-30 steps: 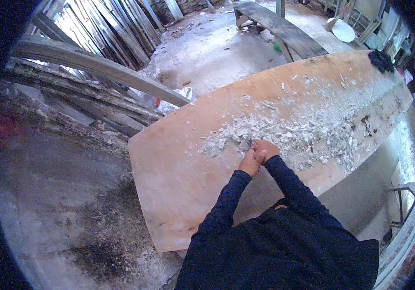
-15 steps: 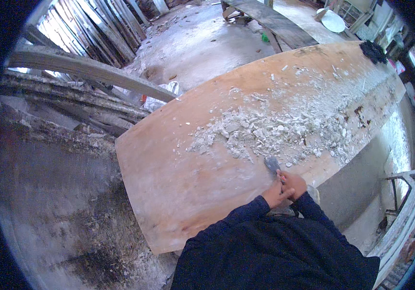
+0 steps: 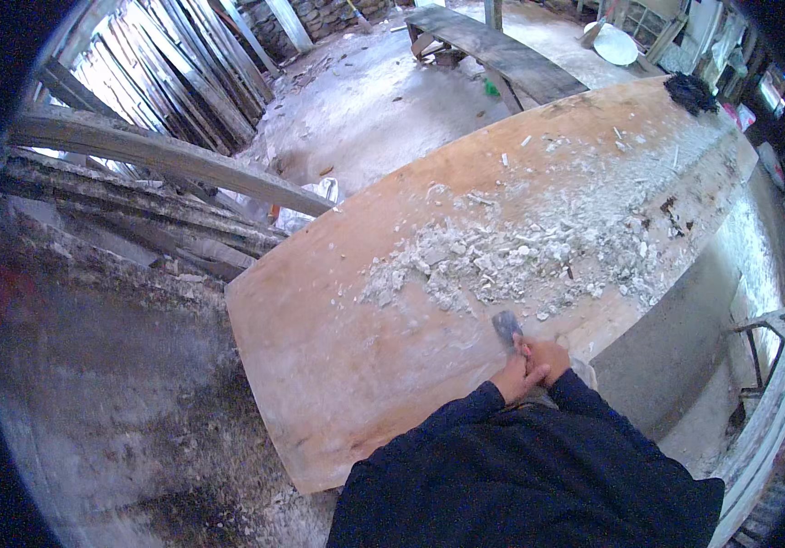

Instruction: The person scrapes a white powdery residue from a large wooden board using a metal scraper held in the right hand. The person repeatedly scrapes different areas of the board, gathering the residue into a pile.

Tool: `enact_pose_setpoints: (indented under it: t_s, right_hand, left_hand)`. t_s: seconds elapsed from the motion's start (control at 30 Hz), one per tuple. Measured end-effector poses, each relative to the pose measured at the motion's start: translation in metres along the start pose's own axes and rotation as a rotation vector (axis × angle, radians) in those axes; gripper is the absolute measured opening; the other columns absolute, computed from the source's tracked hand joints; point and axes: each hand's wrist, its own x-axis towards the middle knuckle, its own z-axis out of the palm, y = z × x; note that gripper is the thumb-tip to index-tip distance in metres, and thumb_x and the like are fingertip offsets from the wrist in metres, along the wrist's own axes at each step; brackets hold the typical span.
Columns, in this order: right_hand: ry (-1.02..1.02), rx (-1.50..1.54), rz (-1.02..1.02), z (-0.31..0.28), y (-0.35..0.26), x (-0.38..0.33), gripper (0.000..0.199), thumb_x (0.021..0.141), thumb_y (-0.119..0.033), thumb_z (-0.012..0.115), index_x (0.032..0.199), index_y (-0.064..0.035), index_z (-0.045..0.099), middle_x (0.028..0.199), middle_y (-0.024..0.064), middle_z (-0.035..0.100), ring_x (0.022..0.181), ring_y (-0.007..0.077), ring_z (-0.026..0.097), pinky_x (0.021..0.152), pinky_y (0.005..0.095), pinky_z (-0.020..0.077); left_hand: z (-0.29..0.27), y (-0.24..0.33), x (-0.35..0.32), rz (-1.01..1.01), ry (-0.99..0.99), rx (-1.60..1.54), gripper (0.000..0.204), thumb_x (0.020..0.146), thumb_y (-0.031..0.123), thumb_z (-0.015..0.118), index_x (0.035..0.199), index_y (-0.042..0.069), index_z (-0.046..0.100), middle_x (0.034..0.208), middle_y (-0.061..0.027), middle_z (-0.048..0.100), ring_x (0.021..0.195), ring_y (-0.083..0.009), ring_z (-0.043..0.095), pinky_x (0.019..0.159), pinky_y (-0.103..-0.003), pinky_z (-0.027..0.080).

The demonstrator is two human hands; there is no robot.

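While both hands close together around the handle of a scraper (image 3: 505,325), the left hand (image 3: 511,376) and the right hand (image 3: 547,358) sit pressed against each other at the near edge of a large wooden panel (image 3: 347,347), with the tool's flat grey blade pointing away from the person and resting on or just above the wood; which of the two cannot be told from this view. Just beyond the blade lies a broad heap of white flakes (image 3: 520,247), spreading from the middle of the panel toward its far right end, where the surface under and around the flakes looks pale and patchy, so that stretch seems to have been worked but not cleared. By contrast, the near left part of the panel shows bare, orange-brown wood with only a faint whitish haze, which suggests that this portion is largely stripped. Judging from this, the scraping looks well advanced, while the loose debris has yet to be swept off and the coated strip along the right edge remains to be finished. A dark brush-like clump (image 3: 690,91) lies on the panel's far corner, well apart from the hands. Weathered planks (image 3: 146,164) are stacked to the left, a grey board (image 3: 493,50) rests on the dusty floor (image 3: 374,100) beyond, and a white frame (image 3: 776,365) stands at the right.
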Motion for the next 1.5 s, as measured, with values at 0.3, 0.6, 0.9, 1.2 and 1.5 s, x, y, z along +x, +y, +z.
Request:
enact_pose_setpoints:
  t_s: [0.3, 0.6, 0.9, 1.2, 1.5]
  right_hand:
    - [0.117, 0.022, -0.085, 0.013, 0.015, 0.065, 0.032, 0.082, -0.039, 0.043, 0.094, -0.0129, 0.059, 0.083, 0.0183, 0.059, 0.078, 0.0369, 0.056, 0.066, 0.0452, 0.0437]
    - [0.132, 0.124, 0.001, 0.019, 0.014, 0.118, 0.032, 0.074, -0.036, 0.052, 0.090, -0.0089, 0.059, 0.087, 0.0173, 0.060, 0.081, 0.0358, 0.056, 0.066, 0.0410, 0.0444]
    - [0.043, 0.061, -0.001, 0.000, -0.012, 0.060, 0.033, 0.080, -0.038, 0.046, 0.090, -0.0083, 0.059, 0.085, 0.0206, 0.059, 0.082, 0.0378, 0.056, 0.068, 0.0431, 0.0438]
    - [0.134, 0.049, -0.180, -0.008, -0.032, 0.160, 0.028, 0.076, -0.030, 0.047, 0.082, -0.0046, 0.056, 0.080, 0.0194, 0.059, 0.078, 0.0366, 0.056, 0.065, 0.0428, 0.0445]
    - [-0.190, -0.054, 0.005, 0.001, -0.016, 0.006, 0.042, 0.070, -0.034, 0.055, 0.109, -0.0177, 0.055, 0.082, 0.0168, 0.060, 0.073, 0.0358, 0.057, 0.063, 0.0417, 0.0451]
  left_hand:
    - [-0.085, 0.033, 0.055, -0.226, -0.182, -0.194, 0.056, 0.085, 0.046, 0.040, 0.105, -0.006, 0.049, 0.096, -0.0268, 0.056, 0.092, -0.0398, 0.053, 0.080, -0.040, 0.042]
    - [-0.072, 0.000, 0.082, -0.179, 0.034, -0.228, 0.058, 0.085, 0.050, 0.037, 0.102, -0.005, 0.049, 0.093, -0.0264, 0.056, 0.090, -0.0401, 0.054, 0.077, -0.044, 0.042]
    - [-0.033, -0.019, 0.056, -0.034, 0.251, -0.133, 0.067, 0.082, 0.057, 0.035, 0.113, -0.002, 0.044, 0.091, -0.0249, 0.058, 0.089, -0.0401, 0.055, 0.078, -0.042, 0.042]
    - [-0.121, -0.016, 0.115, -0.300, -0.054, -0.104, 0.073, 0.081, 0.053, 0.043, 0.125, -0.005, 0.029, 0.086, -0.0284, 0.056, 0.083, -0.0417, 0.055, 0.071, -0.044, 0.044]
    - [-0.080, 0.035, -0.001, -0.232, -0.256, -0.194, 0.054, 0.083, 0.047, 0.047, 0.105, -0.002, 0.044, 0.094, -0.0219, 0.055, 0.088, -0.0336, 0.055, 0.077, -0.038, 0.043]
